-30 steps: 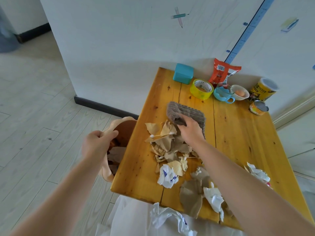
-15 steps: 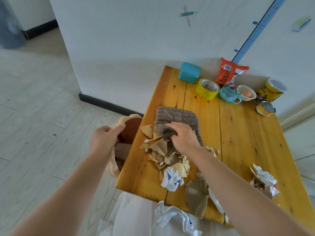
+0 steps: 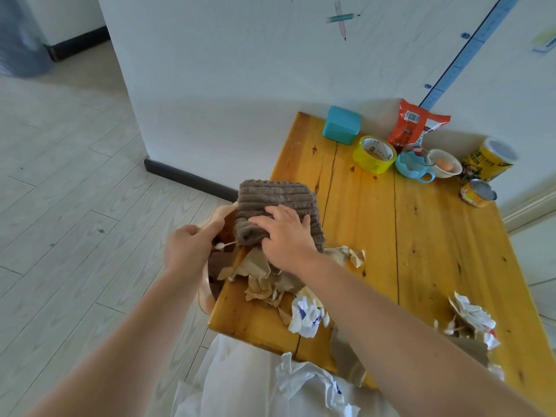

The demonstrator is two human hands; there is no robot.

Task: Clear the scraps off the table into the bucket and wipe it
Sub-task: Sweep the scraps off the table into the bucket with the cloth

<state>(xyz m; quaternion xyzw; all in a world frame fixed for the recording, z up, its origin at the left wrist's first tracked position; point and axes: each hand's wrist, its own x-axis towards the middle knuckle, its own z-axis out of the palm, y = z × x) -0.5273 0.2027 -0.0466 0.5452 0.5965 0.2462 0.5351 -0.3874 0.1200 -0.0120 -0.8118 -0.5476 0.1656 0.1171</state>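
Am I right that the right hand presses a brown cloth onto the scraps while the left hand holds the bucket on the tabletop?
No: the head view shows the left hand holding the bucket beside the table, not on it.

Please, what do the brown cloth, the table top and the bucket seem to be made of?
The brown cloth looks like a soft textile, maybe microfibre: matte, fuzzy, with ribbed rows. The table is wood planks under a glossy amber varnish: grain, knots and seams show. The bucket is probably plastic: its rim is thin, smooth and peach-coloured.
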